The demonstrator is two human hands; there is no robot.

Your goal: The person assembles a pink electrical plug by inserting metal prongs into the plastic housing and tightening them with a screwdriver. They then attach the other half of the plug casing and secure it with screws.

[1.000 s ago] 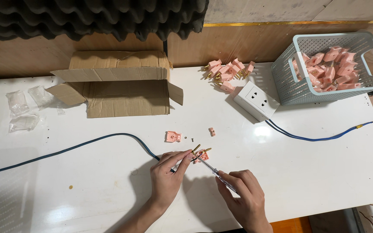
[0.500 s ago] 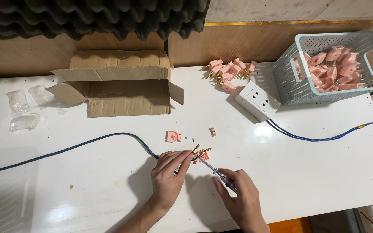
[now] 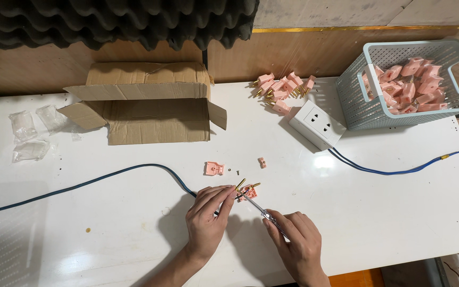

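L hand [image 3: 204,220] pinching pink plug half [image 3: 247,191] w/ blue cable [image 3: 134,172], R hand [image 3: 296,247] gripping screwdriver [image 3: 256,204] on its terminal screw: mid-wiring, next likely needs steady turning, tip seated.

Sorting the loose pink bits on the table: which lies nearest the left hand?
The pink cover half just above the left hand; the smaller pink piece lies farther right.

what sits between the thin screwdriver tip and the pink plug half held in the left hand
Nothing visible. The thin screwdriver in the right hand reaches straight to the pink plug half with brass prongs pinched by the left hand.
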